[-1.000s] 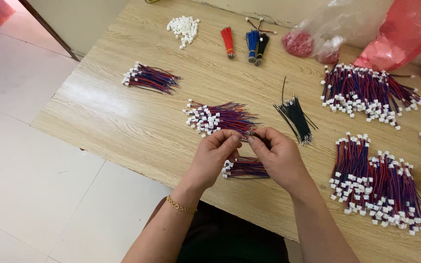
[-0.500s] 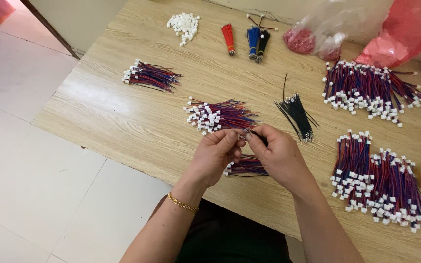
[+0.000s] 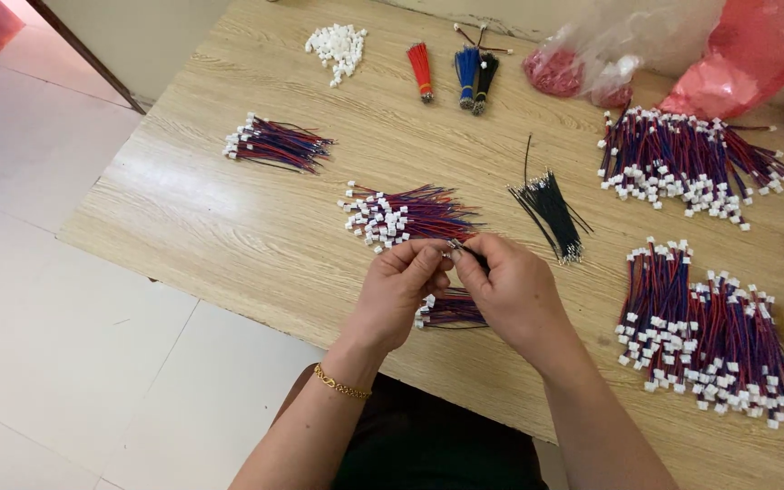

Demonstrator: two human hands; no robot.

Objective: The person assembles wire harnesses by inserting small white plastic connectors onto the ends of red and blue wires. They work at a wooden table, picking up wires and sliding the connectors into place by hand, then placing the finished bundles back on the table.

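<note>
My left hand [image 3: 397, 292] and my right hand [image 3: 512, 292] meet over the near edge of a wooden table [image 3: 229, 218]. Their fingertips pinch a thin black wire [image 3: 472, 255] between them, and my left fingers pinch where its end sits. Under my hands lies a small bundle of red and blue wires with white connectors [image 3: 451, 310]. Just beyond my hands sits a larger bundle of the same wires [image 3: 406, 216]. A loose bunch of black wires [image 3: 548, 204] lies to the right of it.
Another red and blue bundle [image 3: 274, 143] lies at the left. Big piles of them sit at the right [image 3: 710, 318] and far right [image 3: 682, 163]. At the back are white connectors [image 3: 338, 44], red, blue and black wire tassels [image 3: 451, 68] and plastic bags [image 3: 646, 50].
My hands have stayed together at the same spot; the fingers have shifted slightly along the black wire. The bundles on the table have not moved.
</note>
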